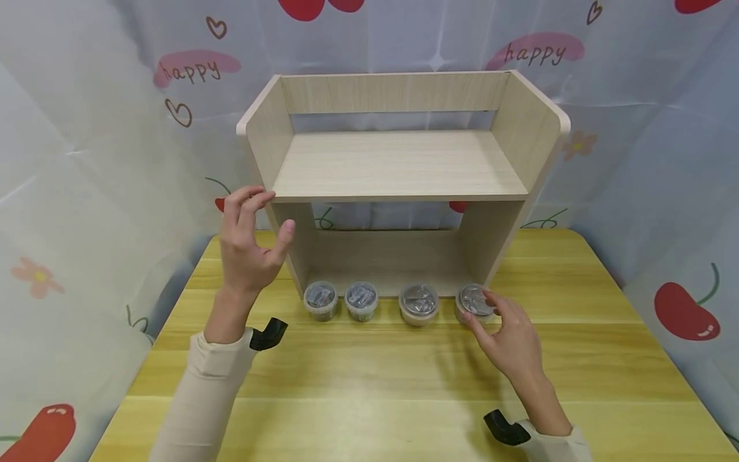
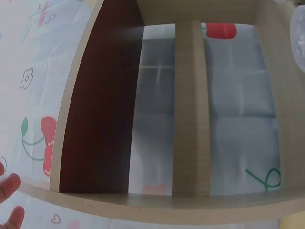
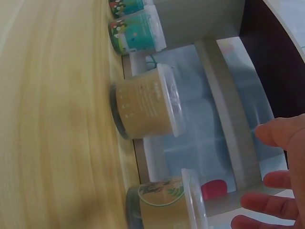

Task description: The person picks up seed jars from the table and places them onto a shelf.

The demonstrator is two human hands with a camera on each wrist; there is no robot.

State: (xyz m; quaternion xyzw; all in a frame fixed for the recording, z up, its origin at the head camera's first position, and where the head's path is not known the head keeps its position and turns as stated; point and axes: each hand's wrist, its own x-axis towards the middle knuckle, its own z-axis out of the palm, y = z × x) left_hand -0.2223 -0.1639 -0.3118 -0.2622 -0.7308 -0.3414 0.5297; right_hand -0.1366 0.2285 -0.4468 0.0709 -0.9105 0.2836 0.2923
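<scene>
Four small lidded tubs stand in a row on the table along the shelf's front: two at left, a tub [image 1: 320,300] and a second tub [image 1: 362,301], then a third [image 1: 419,305] and a fourth [image 1: 473,301] at right. From the side, the left pair are green printed tubs [image 3: 136,32], the others tan [image 3: 145,102]. My right hand [image 1: 510,337] hovers over the rightmost tub, its spread fingers [image 3: 269,205] apart from the lid in the right wrist view. My left hand [image 1: 248,247] is raised beside the shelf's left edge, fingers loosely bent, holding nothing.
A two-tier wooden shelf [image 1: 398,163] stands at the table's back, with an open back. Its upright side panels flank both tiers. Behind and around the wooden table [image 1: 358,398] hangs a printed curtain [image 1: 369,38]. Black straps' ends [image 1: 269,333] stick out at both wrists.
</scene>
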